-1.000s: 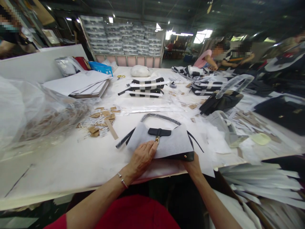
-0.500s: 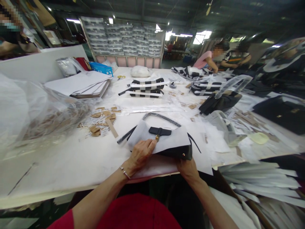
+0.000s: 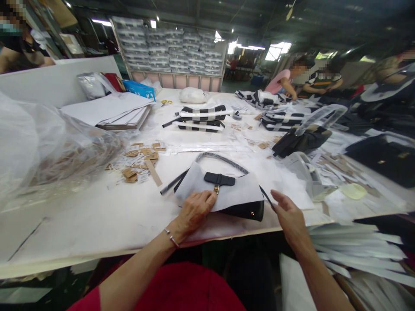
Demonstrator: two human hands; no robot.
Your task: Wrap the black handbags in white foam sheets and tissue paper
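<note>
Cluttered white tabletop (image 3: 97, 216), and near its front edge the left hand (image 3: 194, 211) lies flat, grip unclenched, pressing white paper (image 3: 233, 192) onto a black handbag (image 3: 246, 211). Just beside the bag's right end the right hand (image 3: 290, 216) hovers, grip open, fingers spread. Farther left, cardboard tags (image 3: 139, 162) lie scattered.

A long white worktable (image 3: 97, 216) fronts stacked shelving (image 3: 171, 47) under a dark roof (image 3: 324, 17) with bright strip lights (image 3: 246, 46).
</note>
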